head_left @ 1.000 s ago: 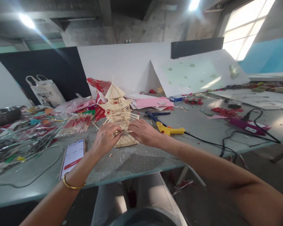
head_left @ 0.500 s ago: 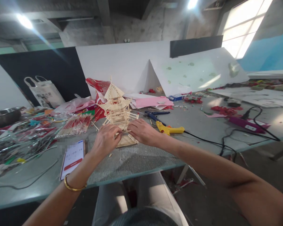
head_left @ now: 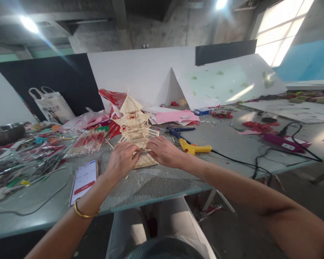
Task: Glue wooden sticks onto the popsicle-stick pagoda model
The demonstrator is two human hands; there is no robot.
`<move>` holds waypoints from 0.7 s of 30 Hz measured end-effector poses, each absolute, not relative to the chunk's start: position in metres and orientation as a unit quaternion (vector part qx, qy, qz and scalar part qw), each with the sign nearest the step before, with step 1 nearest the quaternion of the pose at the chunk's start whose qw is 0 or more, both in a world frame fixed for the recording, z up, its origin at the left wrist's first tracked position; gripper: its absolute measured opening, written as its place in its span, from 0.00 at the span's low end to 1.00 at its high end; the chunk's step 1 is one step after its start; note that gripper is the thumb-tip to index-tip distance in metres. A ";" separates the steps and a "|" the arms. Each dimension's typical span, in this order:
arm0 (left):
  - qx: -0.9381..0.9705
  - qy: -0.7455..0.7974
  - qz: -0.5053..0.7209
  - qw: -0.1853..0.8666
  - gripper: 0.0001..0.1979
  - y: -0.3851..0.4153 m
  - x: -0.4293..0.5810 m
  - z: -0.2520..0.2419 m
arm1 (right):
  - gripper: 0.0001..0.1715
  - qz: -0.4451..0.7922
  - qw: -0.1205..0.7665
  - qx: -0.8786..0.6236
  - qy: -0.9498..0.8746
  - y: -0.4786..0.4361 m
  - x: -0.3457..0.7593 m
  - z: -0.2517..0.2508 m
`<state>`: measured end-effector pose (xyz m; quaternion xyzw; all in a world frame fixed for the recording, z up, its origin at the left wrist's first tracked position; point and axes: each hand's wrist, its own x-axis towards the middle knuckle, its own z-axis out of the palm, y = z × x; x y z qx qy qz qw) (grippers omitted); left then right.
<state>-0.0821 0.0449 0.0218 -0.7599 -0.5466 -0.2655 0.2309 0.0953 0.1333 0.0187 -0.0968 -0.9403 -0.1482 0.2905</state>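
Note:
A tiered pagoda model (head_left: 131, 104) built of thin wooden sticks stands upright on the table in front of me. My left hand (head_left: 122, 156) is closed at its front left, thumb and fingers pinched together. From the other side my right hand (head_left: 164, 151) is closed too, its fingertips close to those of the left. Between them runs a thin wooden stick (head_left: 143, 150), held at the model's lower tier, above its stick base (head_left: 146, 161). My fingers hide part of that tier, and I cannot tell whether the stick is attached.
Right of the model lie blue-handled pliers (head_left: 178, 135) and a yellow glue gun (head_left: 196, 147) with a black cord. A phone (head_left: 84, 181) rests near my left forearm. Bagged sticks (head_left: 86, 143) and plastic wrappings cover the left side. A purple power strip (head_left: 284, 143) sits at right.
Both hands keep the same hold at the model's front. The view has shifted very slightly, and the phone's timer has advanced.

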 end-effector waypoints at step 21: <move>-0.767 -0.539 -0.239 0.254 0.05 0.046 -0.082 0.024 | 0.09 -0.122 0.335 -0.098 -0.929 0.145 0.114 0.020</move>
